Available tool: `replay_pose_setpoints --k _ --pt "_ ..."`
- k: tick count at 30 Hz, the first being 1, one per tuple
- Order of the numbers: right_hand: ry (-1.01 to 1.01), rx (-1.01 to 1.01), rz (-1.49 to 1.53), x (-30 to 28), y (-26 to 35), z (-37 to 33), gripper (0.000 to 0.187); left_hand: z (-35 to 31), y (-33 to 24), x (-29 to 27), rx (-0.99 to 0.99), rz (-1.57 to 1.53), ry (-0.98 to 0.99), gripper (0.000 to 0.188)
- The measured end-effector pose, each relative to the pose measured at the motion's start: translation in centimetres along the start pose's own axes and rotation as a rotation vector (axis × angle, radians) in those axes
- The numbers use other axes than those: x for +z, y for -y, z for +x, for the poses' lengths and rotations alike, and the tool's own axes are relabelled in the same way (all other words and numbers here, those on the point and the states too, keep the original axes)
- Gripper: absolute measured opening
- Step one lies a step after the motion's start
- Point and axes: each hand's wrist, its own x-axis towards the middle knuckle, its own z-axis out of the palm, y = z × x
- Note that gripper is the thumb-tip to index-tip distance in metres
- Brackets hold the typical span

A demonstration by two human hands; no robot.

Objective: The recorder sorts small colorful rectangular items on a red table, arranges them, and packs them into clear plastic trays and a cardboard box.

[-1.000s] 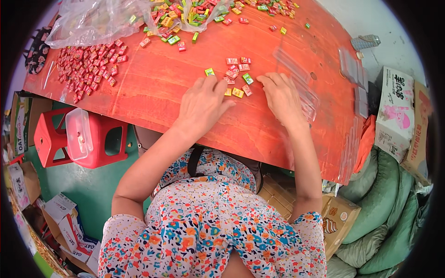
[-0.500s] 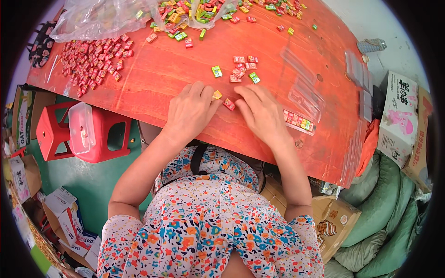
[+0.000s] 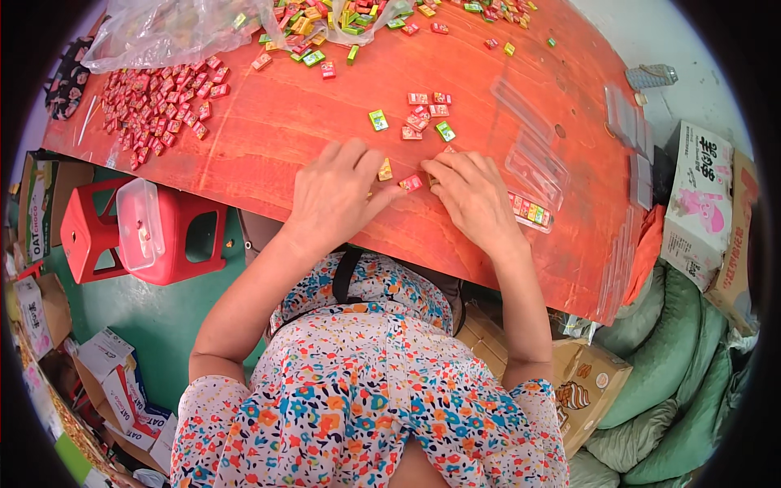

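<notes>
Over the near part of the orange-red table, my left hand is palm down, its thumb stretched toward a small red box. A small yellow box lies by its fingertips, and a bit of yellow shows under the thumb. Across from it, my right hand has its fingers bent together, thumb and index closing on a small yellowish box that is mostly hidden. Another red box peeks out behind those fingers. Beyond both hands lie several red boxes and two green ones.
Beside my right wrist is a clear tray holding a row of small boxes; transparent lids lie beyond. A heap of red boxes spreads at left, below a plastic bag. Mixed boxes are scattered at the far edge.
The red box between my hands has turned and shifted slightly right. My right hand has moved a little right, its thumb and index drawn closer together. More of the yellow box shows.
</notes>
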Motion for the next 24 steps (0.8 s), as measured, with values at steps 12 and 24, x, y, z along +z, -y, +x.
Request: replay_pose_setpoints --k 12,24 --pt "0.020 0.231 0.101 0.9 2.8 -0.1 0.029 0.8 1.0 0.6 0.219 -0.060 0.130 0.023" --pt "0.021 0.047 -0.068 -0.9 -2.2 -0.2 0.028 -1.8 0.6 -1.7 0.114 -0.133 0.145 0.034"
